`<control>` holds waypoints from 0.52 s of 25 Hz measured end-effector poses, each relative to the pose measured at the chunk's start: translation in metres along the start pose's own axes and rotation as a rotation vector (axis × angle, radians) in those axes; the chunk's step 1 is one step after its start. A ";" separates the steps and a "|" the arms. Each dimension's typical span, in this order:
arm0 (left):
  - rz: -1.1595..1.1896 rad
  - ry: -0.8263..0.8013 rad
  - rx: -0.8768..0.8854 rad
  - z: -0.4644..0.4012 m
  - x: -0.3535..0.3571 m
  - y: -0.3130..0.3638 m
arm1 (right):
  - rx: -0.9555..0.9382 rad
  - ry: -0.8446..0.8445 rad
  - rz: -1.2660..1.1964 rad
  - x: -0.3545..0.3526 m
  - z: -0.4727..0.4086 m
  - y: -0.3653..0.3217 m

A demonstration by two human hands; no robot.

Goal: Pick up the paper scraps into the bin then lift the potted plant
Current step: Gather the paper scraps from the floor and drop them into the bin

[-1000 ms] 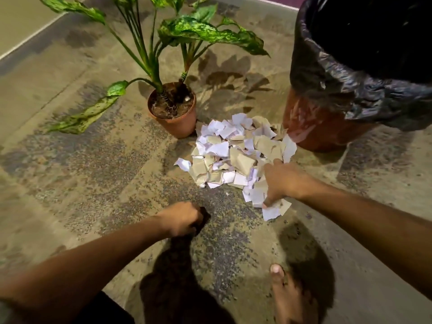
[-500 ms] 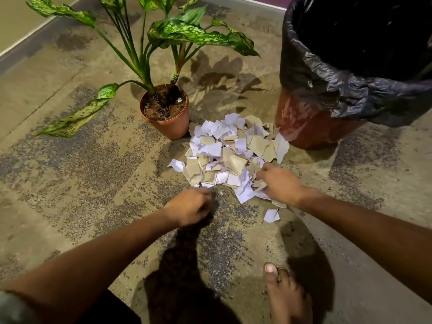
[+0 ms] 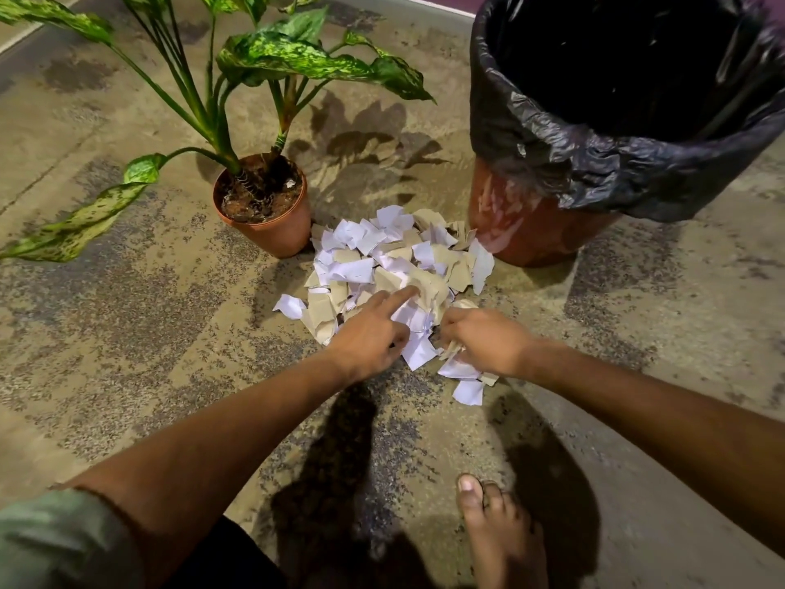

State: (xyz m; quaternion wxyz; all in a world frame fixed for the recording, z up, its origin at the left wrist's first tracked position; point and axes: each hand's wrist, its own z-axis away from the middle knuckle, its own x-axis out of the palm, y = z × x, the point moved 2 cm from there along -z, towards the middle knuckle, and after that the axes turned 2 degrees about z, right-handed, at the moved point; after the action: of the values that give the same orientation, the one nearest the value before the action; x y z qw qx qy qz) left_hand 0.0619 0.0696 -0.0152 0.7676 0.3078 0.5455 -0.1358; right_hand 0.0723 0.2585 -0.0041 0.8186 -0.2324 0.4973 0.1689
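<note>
A heap of white and tan paper scraps (image 3: 384, 259) lies on the concrete floor between a potted plant (image 3: 269, 206) in a terracotta pot on the left and a reddish bin (image 3: 526, 223) lined with a black bag on the right. My left hand (image 3: 369, 333) rests on the near edge of the heap, index finger stretched out over the scraps. My right hand (image 3: 484, 340) is curled around several scraps at the heap's near right edge. One white scrap (image 3: 467, 392) lies apart, just below my right hand.
The plant's long speckled leaves (image 3: 72, 227) spread out to the left and over the pot. My bare foot (image 3: 497, 529) stands on the stained floor near the bottom edge. A pale kerb line runs along the top left.
My left hand moved forward from the bare floor onto the heap and opened a finger. My right hand drew scraps together at the near right edge. The camera came closer.
</note>
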 end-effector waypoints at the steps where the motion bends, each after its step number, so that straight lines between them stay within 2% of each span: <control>1: 0.022 -0.003 0.002 -0.003 0.001 0.002 | -0.006 0.015 -0.013 -0.006 0.002 0.000; 6: 0.121 0.086 -0.068 -0.017 -0.003 0.004 | -0.016 0.204 -0.101 -0.068 0.009 -0.004; 10: 0.292 0.198 -0.193 -0.022 -0.024 0.002 | 0.028 0.456 -0.146 -0.139 0.031 -0.017; 13: 0.285 0.335 -0.173 -0.022 -0.049 0.009 | 0.095 0.689 -0.150 -0.213 0.045 -0.003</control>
State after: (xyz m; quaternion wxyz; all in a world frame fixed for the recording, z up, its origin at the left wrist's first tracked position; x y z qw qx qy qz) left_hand 0.0320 0.0838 0.0282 0.7014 0.3330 0.6258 0.0738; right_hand 0.0112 0.2713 0.2041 0.6229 -0.2734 0.7330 -0.0032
